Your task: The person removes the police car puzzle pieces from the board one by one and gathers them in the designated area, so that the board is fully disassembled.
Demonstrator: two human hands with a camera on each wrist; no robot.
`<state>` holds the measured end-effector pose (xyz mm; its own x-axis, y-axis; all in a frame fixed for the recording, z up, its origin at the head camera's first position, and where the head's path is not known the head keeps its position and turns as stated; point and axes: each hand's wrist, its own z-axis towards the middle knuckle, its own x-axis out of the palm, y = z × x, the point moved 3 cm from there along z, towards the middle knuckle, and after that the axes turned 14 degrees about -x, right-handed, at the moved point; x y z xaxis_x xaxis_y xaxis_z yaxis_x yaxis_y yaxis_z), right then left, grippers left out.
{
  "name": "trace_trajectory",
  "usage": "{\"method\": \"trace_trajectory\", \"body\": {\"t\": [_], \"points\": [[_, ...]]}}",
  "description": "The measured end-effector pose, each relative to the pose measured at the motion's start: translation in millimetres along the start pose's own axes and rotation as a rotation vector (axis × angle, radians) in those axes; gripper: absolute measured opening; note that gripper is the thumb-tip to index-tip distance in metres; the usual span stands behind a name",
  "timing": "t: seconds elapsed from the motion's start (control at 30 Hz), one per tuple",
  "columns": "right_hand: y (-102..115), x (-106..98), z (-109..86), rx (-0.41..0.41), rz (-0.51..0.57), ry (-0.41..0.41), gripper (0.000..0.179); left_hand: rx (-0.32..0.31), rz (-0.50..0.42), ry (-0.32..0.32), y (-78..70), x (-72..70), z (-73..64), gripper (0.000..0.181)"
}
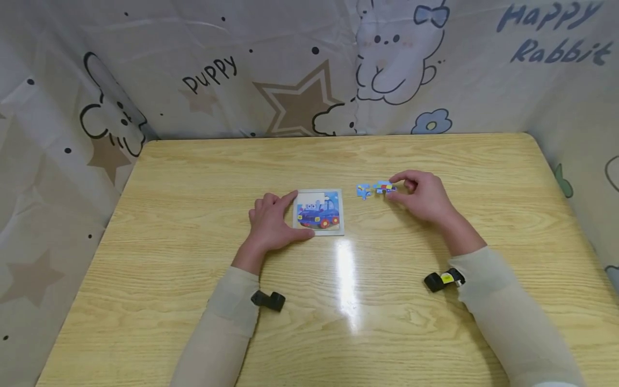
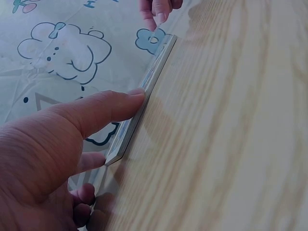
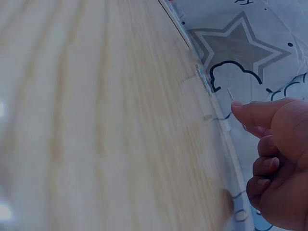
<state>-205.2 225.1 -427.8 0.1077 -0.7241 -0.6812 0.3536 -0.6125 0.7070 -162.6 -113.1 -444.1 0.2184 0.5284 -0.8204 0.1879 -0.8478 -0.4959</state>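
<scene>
A jigsaw puzzle board (image 1: 343, 217) with a light frame and a blue cartoon car lies flat on the table. Its upper middle shows a pale patch without picture. My left hand (image 1: 271, 223) holds the board by its left side, index finger at the top left corner and thumb on the bottom edge. To the right, my right hand (image 1: 424, 196) pinches a colourful puzzle piece (image 1: 384, 187) between thumb and index finger. In the right wrist view, that piece (image 3: 230, 94) appears only as a thin edge. Beside it on the table is a loose blue puzzle piece (image 1: 363, 190).
The wood-grain table (image 1: 193, 166) ends at a printed cloth backdrop (image 1: 290, 48) behind and at the sides. Black wrist cameras sit on both sleeves, the left one (image 1: 268, 300) and the right one (image 1: 437, 281).
</scene>
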Motion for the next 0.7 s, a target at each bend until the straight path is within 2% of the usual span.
{"method": "trace_trajectory", "body": {"t": [0.13, 0.4, 0.7], "points": [[-6, -2, 2.7, 0.009, -0.003, 0.010, 0.029, -0.001, 0.001, 0.001, 0.3, -0.2, 0.2, 0.106], [-16, -1, 5.2, -0.025, 0.000, 0.022, 0.028, 0.001, 0.000, -0.001, 0.9, 0.3, 0.1, 0.105], [-19, 1, 6.8, -0.028, 0.006, 0.036, 0.027, 0.003, -0.006, 0.001, 1.3, -0.2, -0.1, 0.106]]}}
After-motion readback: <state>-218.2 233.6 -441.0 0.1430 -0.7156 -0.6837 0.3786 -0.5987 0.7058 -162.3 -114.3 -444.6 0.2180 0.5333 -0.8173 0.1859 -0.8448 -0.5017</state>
